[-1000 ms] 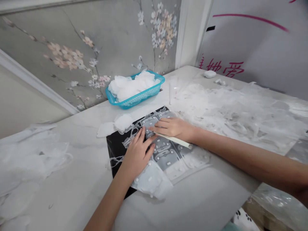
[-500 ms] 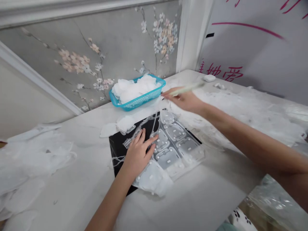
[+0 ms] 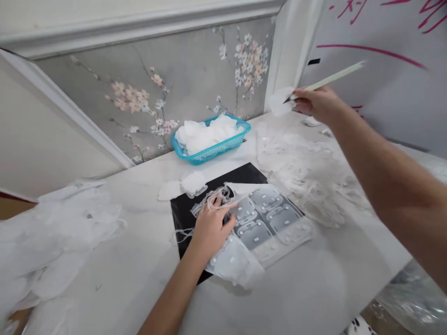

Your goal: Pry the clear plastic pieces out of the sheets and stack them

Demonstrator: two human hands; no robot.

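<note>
My left hand [image 3: 213,228] lies spread on a translucent plastic sheet [image 3: 256,225] with rounded panel outlines and small pale marks. Thin clear strips [image 3: 223,197] curl over its fingertips, partly hiding them. Beneath the sheet is a black mat [image 3: 246,173]. Raised above the table at the back right, my right hand [image 3: 316,102] is closed around a slim pale green pen-like tool [image 3: 335,75] with a dark pointed tip. At that tip hangs a thin whitish translucent piece [image 3: 279,102], apparently pinched by the fingers too.
A blue basket [image 3: 213,151] heaped with white pieces stands by the wall. White cut pieces [image 3: 193,182] lie beside the mat. Tangled translucent scraps [image 3: 314,181] spread at right, and a pile of whitish sheets [image 3: 66,232] covers the left side.
My right hand has risen to the upper right with the tool and the thin piece. The strips now bunch over my left fingertips. The view has shifted slightly.
</note>
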